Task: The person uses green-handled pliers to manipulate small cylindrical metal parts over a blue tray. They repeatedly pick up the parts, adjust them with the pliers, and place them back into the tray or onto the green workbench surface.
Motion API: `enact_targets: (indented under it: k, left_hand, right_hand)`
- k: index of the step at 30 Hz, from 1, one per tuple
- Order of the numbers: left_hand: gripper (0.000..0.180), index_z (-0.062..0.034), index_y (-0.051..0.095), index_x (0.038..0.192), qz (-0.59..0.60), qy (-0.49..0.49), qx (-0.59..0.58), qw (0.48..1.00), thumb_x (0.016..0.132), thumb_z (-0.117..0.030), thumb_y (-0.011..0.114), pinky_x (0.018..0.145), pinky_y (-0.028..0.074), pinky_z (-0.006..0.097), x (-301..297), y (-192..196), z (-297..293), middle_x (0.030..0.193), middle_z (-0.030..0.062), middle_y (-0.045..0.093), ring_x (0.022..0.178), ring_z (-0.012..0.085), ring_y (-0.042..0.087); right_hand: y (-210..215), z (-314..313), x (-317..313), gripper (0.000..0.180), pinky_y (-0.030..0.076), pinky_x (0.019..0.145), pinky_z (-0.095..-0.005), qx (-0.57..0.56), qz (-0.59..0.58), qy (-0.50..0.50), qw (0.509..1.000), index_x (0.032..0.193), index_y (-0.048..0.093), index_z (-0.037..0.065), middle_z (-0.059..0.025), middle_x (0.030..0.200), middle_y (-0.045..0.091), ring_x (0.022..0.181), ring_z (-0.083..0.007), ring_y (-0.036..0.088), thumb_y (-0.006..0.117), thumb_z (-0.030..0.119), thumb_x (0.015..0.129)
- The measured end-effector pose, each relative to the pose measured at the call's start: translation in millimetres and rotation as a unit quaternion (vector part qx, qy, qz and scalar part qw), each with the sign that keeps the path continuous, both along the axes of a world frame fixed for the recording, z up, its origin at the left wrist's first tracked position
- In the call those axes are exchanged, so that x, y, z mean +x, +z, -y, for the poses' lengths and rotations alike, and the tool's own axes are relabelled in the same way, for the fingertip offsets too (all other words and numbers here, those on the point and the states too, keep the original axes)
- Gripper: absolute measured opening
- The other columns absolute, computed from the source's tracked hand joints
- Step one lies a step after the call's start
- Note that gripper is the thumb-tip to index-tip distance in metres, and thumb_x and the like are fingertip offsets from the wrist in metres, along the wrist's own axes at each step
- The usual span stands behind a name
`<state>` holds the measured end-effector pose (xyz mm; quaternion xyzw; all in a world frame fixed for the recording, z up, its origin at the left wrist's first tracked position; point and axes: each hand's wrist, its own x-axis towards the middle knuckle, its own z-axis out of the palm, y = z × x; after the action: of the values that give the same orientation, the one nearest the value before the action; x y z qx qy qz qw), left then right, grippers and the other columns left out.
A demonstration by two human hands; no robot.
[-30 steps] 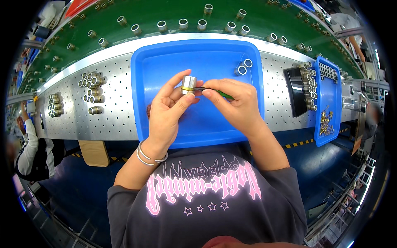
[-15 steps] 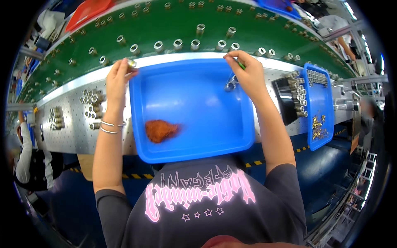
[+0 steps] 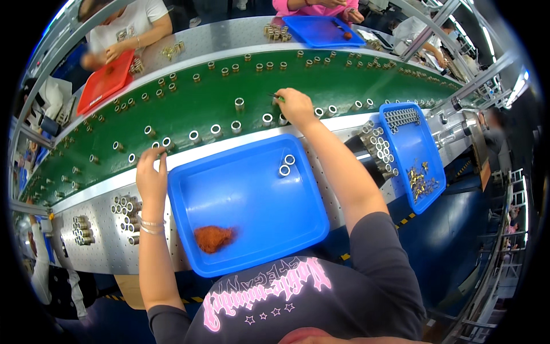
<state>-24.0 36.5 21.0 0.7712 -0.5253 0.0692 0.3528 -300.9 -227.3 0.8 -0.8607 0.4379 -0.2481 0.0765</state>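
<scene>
At the near edge of the green conveyor belt, my left hand pinches at a short metal sleeve, whose body is mostly hidden by the fingertips. My right hand reaches out over the belt, its fingers closed on a thin dark tool with a green part. Between my forearms is a large blue tray. Two metal sleeves stand in its far right corner. A reddish-brown fibrous clump lies in its near left part.
Several sleeves stand along the green belt. More are grouped on the perforated metal table at left and beside a smaller blue tray at right, which holds rings and brass-coloured pieces. Across the belt, co-workers sit by a red tray and another blue tray.
The view has shifted, bringing the co-workers across the belt into sight. My right hand has moved from the tray's far corner out over the belt, uncovering the two sleeves. My left hand is now at the belt's edge.
</scene>
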Motion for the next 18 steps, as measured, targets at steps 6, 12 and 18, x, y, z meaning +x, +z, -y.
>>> enact_targets:
  k: [6,12,18]
  left_hand:
    - [0.022,-0.0032,0.064,0.102,-0.241,-0.173,0.014,0.955,0.08,-0.004,0.061,0.077,0.049,0.029,-73.2,23.5,-15.2,0.097,0.0097,0.064,0.083,0.0183,0.062]
    - [0.041,-0.003,0.053,0.121,-0.522,-0.243,-0.002,0.818,0.081,0.004,0.059,0.083,0.049,0.027,-131.4,31.4,-19.6,0.11,0.0097,0.057,0.095,0.0157,0.058]
    - [0.044,-0.0036,0.05,0.123,-0.521,-0.211,-0.032,0.826,0.081,0.007,0.057,0.084,0.05,0.028,-144.2,29.2,-38.4,0.109,0.0108,0.057,0.098,0.0168,0.059]
  right_hand:
    - [32.1,-79.5,12.7,0.018,0.043,0.062,-0.0267,0.311,0.238,0.128,0.911,0.087,0.063,0.002,-0.0049,0.073,0.061,0.067,-0.0114,0.054,0.062,0.019,0.082]
    - [61.9,-165.8,-2.2,0.015,0.042,0.064,-0.0194,0.475,0.245,0.22,0.816,0.094,0.063,0.001,0.0013,0.079,0.06,0.071,-0.0047,0.052,0.062,0.013,0.085]
    - [67.6,-201.3,-4.4,0.021,0.047,0.059,-0.0244,0.222,0.247,0.217,0.918,0.097,0.064,0.006,-0.0043,0.084,0.066,0.068,-0.0121,0.06,0.066,0.009,0.077]
